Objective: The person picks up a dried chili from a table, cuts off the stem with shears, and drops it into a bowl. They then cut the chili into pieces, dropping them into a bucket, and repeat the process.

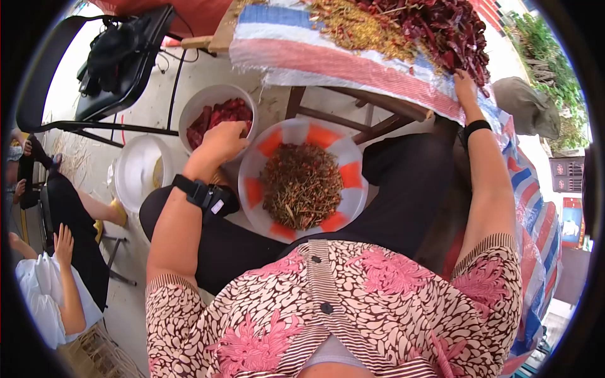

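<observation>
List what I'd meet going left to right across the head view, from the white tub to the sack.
White tub, white bowl of dark red pieces, orange-and-white basin, right hand, greyish sack.

Both hands (222, 141) near dried red chillies (441, 28)

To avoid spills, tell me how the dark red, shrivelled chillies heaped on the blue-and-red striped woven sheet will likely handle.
The chillies look dried, so each is probably light and perhaps brittle. They lie loosely heaped near the edge of the sheet, so some may slide off if pushed.
</observation>
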`<move>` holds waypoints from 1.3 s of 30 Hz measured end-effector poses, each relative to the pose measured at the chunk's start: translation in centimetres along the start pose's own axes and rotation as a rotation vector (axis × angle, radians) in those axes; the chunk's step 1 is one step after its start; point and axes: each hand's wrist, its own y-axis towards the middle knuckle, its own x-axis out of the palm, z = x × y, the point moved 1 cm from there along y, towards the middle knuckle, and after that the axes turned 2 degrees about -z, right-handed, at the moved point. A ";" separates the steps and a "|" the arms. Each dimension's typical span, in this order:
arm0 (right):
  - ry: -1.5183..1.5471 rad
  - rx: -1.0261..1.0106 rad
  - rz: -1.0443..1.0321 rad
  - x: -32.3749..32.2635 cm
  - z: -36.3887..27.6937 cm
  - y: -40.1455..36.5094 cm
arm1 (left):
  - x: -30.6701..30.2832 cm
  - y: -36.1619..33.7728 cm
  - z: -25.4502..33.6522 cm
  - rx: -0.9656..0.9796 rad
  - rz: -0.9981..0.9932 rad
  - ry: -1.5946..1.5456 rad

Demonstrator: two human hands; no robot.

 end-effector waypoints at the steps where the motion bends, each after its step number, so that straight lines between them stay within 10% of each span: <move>1: -0.064 0.010 0.000 -0.4 -0.3 -0.2 | 0.2 0.0 -0.1 0.021 -0.042 0.015; 6: 0.027 0.165 0.173 -0.4 0.7 0.2 | 2.7 0.9 -0.3 0.019 -0.179 0.021; 9: 1.482 0.612 0.066 -4.1 -3.1 -1.0 | 7.9 2.8 -0.5 0.050 -0.200 -0.113; 13: 2.085 0.504 -0.379 -9.9 -11.4 -7.7 | 15.2 5.9 1.3 0.205 -0.504 -0.005; 19: 2.090 0.028 -0.473 -8.2 -20.8 -17.8 | 26.1 11.5 0.0 0.157 -0.240 0.025; 21: 1.855 0.261 -0.323 -5.8 -21.0 -19.5 | 28.7 13.3 -1.3 0.231 0.005 0.055; 28: 1.745 -0.067 -0.641 -3.9 -20.9 -20.5 | 32.0 18.6 -2.1 -0.048 -0.153 -0.079; 34: 1.760 -0.064 -0.682 -3.2 -20.1 -20.4 | 31.8 16.7 -1.4 -0.326 0.139 -0.422; 39: 1.702 0.039 -0.609 -3.5 -21.3 -20.6 | 32.2 15.4 -1.2 -0.166 0.195 -0.310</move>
